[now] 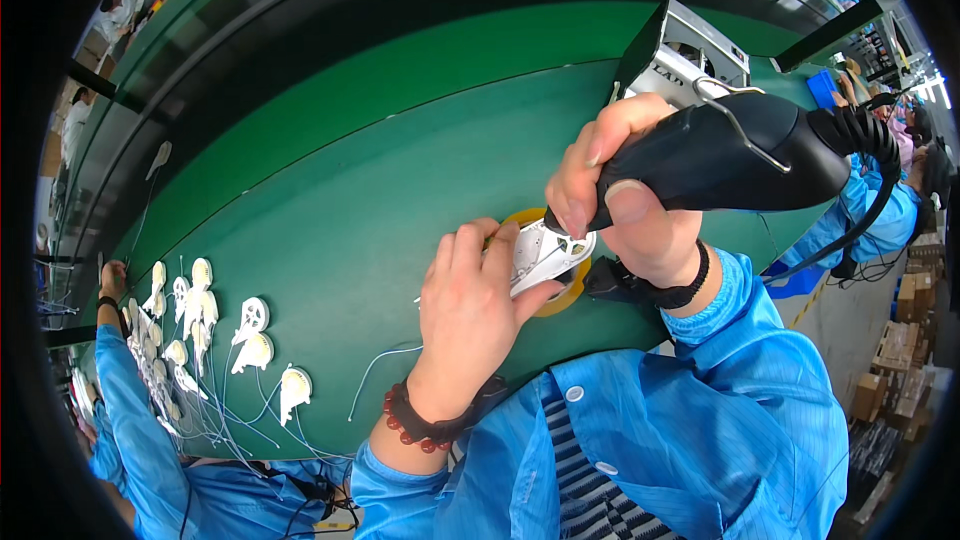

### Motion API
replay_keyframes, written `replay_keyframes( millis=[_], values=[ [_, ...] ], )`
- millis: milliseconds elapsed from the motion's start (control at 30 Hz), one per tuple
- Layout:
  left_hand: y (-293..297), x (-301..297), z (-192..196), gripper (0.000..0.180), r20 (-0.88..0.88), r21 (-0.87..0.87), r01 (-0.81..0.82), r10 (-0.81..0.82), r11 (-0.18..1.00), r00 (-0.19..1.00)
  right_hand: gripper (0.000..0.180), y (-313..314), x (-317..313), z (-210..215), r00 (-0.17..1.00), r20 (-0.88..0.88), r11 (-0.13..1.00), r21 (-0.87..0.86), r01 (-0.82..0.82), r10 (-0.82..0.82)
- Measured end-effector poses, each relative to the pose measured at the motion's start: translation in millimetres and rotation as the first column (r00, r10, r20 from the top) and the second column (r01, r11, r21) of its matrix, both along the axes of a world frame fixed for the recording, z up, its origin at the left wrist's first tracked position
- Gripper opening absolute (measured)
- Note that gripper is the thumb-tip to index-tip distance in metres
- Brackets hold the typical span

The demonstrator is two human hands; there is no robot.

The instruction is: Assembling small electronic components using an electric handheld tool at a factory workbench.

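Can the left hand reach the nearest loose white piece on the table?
Probably yes: between the left hand and that loose piece lie just green table and a thin wire. But its fingers hold another white piece, so they'd likely need to let go.

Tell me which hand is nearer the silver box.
Right. Your right hand, gripping the black tool, is just this side of the silver box; your left hand, on the white part, is farther off, toward the left.
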State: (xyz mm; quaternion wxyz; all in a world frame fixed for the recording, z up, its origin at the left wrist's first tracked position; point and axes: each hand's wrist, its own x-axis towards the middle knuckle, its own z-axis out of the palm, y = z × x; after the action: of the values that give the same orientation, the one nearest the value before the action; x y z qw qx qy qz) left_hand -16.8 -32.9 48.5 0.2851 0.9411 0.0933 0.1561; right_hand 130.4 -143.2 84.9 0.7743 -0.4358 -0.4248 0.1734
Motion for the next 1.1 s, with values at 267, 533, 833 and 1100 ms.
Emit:
replay_keyframes(
  millis=[267, 533, 833, 1100],
  values=[
    [0.4, 1.5, -3.2, 0.062, 0.023, 0.004, 0.003, -0.003, 1.0, 1.0, 0.031, 12.0, -5.0, 14.9, 0.982, 0.175, 0.969, -0.224, 0.106, -0.067],
    [-2.2, 4.4, -2.1, 0.059, 0.062, 0.004, 0.006, -0.007, 1.0, 0.998, 0.024, 9.9, -0.9, 14.9, 0.998, 0.015, 0.959, -0.274, 0.068, -0.066],
    [-3.3, -0.3, 2.9, 0.059, 0.015, -0.007, -0.022, 0.023, 1.0, 1.0, 0.022, -59.6, 52.9, 33.0, 0.947, 0.031, 0.94, 0.139, 0.313, -0.32],
    [-4.1, 3.6, 1.5, 0.058, 0.03, 0.033, -0.003, 0.002, 0.999, 1.0, 0.015, -79.2, 72.4, 27.1, 0.878, 0.019, 0.877, 0.061, 0.476, -0.478]
  ],
)
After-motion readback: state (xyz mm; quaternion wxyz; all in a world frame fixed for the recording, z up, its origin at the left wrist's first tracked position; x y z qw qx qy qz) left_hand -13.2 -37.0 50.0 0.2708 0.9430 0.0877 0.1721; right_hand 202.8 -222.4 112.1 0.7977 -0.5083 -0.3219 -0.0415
